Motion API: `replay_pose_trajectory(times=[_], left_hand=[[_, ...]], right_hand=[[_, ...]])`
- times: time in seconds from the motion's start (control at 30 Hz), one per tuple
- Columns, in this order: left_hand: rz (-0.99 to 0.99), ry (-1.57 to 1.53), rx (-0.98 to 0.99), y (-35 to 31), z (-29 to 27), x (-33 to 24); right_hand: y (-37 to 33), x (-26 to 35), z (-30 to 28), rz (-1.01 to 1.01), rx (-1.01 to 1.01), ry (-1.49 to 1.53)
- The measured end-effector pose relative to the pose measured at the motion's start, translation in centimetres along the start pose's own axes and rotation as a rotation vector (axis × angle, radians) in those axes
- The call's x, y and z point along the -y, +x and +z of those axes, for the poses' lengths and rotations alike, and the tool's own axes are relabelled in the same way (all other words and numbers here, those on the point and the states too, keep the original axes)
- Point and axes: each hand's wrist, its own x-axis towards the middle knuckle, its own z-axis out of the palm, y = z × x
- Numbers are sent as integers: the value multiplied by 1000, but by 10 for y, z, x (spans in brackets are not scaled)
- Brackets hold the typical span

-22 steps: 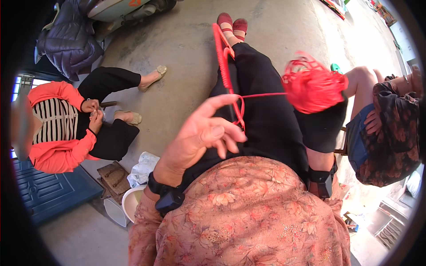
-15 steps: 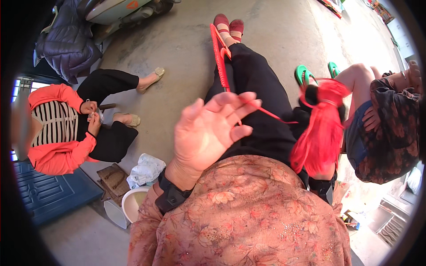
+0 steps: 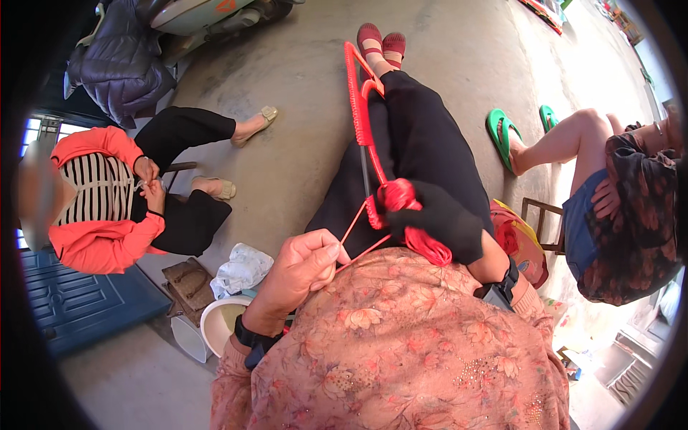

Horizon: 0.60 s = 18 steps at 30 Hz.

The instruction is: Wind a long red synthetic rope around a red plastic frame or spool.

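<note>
The red hank [image 3: 428,247] is just right of the near end of the frame [image 3: 361,122], whose sides are partly wrapped in red cord. The hank should be light, soft and a little slippery, liable to spread if gripped loosely; its narrow waist is the best hold. The frame looks stiff and slim, better taken by its wrapped side. Left of the frame's near end, the left hand [image 3: 309,261] pinches a taut strand [image 3: 354,224] between thumb and curled forefinger, knuckles up. The black-gloved right hand [image 3: 451,223] comes to that end from the right, apparently closed around the hank, though blur hides its fingers.
</note>
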Motion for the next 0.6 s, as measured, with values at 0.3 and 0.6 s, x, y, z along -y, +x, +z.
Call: replay_pose_trajectory(times=[0.3, 0.6], left_hand=[[-18, -388, 106, 8, -9, 8], [139, -526, 200, 16, -21, 3]], right_hand=[[-31, -14, -86, -475, -471, 397], [-97, -6, -177, -607, -397, 617]])
